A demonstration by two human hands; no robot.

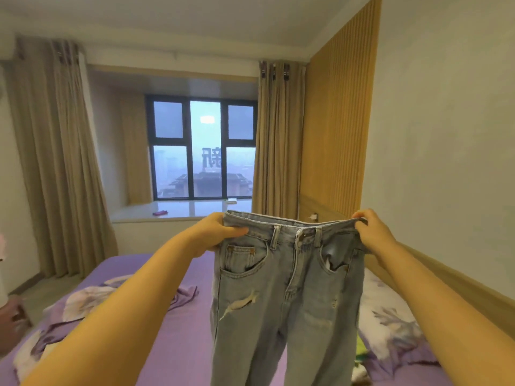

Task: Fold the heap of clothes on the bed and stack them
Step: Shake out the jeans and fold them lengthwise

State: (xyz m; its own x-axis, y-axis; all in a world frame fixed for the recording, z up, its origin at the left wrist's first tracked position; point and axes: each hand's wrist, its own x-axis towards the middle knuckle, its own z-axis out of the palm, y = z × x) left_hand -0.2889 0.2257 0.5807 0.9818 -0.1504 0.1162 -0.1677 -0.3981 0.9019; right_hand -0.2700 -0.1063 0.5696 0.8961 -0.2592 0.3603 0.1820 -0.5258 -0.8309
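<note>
Bed with purple sheet, filling the lower part of the view; bare sheet in the middle, crumpled cloth at both sides. Pair of beige pleated curtains, hanging at either side of a dark-framed window; white window ledge below it, a small magenta item lying on it. Pair of faded light-blue ripped denim jeans, held up in the air above the bed, front facing the camera, waistband stretched level between the two hands, legs hanging straight down out of view; frayed tear on the thigh below the coin pocket. Purple-and-white floral bedding, rumpled along the bed's right edge; similar floral cloth heaped at the left. Plain purple garment, crumpled on the sheet just left of the jeans. Left hand; fingers curled over the waistband's left corner, gripping it. Right hand; thumb and fingers pinching the waistband's right corner.
</note>
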